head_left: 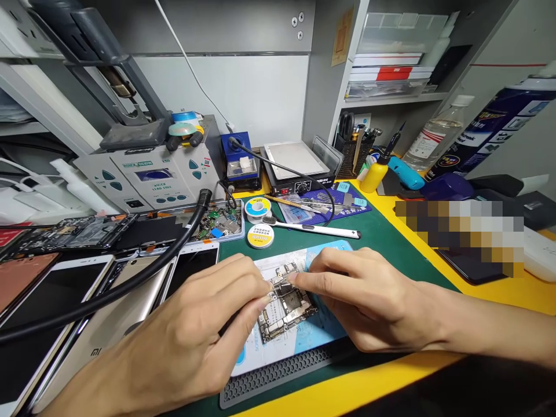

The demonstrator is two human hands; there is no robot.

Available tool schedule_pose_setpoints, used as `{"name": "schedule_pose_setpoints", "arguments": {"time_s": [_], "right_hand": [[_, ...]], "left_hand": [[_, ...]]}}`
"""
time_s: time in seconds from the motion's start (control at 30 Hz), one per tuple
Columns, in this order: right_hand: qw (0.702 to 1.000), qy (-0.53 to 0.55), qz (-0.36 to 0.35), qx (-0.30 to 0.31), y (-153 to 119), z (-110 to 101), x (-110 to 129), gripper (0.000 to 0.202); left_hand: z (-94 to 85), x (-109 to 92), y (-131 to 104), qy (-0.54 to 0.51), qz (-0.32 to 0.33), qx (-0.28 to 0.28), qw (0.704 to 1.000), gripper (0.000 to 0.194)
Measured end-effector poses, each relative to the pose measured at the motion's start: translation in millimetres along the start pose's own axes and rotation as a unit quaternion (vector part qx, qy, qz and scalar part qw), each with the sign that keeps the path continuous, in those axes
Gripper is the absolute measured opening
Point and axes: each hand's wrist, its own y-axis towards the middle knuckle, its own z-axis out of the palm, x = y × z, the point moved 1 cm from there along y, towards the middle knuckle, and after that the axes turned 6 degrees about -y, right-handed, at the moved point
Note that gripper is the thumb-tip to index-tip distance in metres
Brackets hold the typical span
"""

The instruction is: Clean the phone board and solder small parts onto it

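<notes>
A bare phone circuit board [290, 301] lies tilted on a white and light blue flat box [273, 359]. My left hand [217, 313] comes from the lower left, its thumb and index finger pinched together at the board's left edge. From the right, my right hand [365, 295] has its index fingertip on the upper part of the board, with the other fingers curled in and the thumb hidden. Between the fingertips is a small dark strip whose kind I cannot make out. Under the box is a grey honeycomb-patterned pad [278, 370].
Phones [108, 313] lie at left under a black hose [174, 249]. Behind the board are a black-and-white brush [313, 229], a solder spool [258, 207] and a tray of circuit boards [221, 223]. A rework station [165, 174] and hot plate [299, 168] stand farther back.
</notes>
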Motion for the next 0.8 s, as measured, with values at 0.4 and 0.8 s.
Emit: {"name": "schedule_pose_setpoints", "arguments": {"time_s": [0.4, 0.8], "right_hand": [[0.999, -0.042, -0.012, 0.010, -1.3, 0.0, -0.3, 0.051], [0.999, -0.031, -0.016, 0.028, 0.3, -0.6, -0.7, 0.049]], "left_hand": [[-0.8, -1.7, -0.3, 0.009, -0.003, -0.001, 1.000, 0.020], [-0.9, 0.7, 0.7, -0.002, -0.004, 0.000, 1.000, 0.020]]}}
